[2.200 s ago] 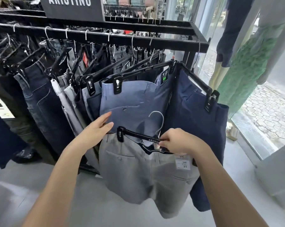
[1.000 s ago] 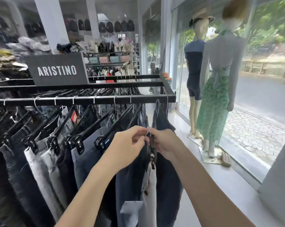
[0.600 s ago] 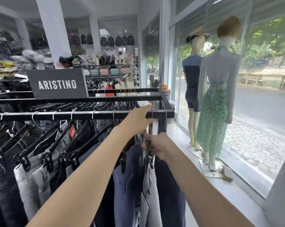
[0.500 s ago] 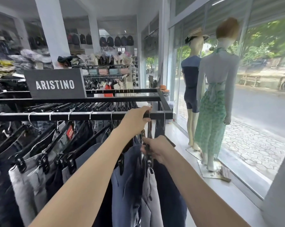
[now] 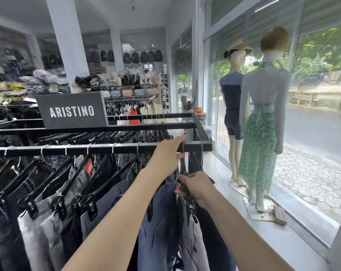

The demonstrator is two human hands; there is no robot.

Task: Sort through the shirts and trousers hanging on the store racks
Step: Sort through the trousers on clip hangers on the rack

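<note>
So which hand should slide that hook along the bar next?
Probably the left. The left hand is up at the rail, right by the wire hook, while the right hand sits lower, gripping the hanger.

The left forearm and right forearm: bare along their whole visible length, from the lower edge of the view to the wrists, slender and smooth. The left hand and right hand: bare likewise; nail detail is too blurred to tell.
</note>
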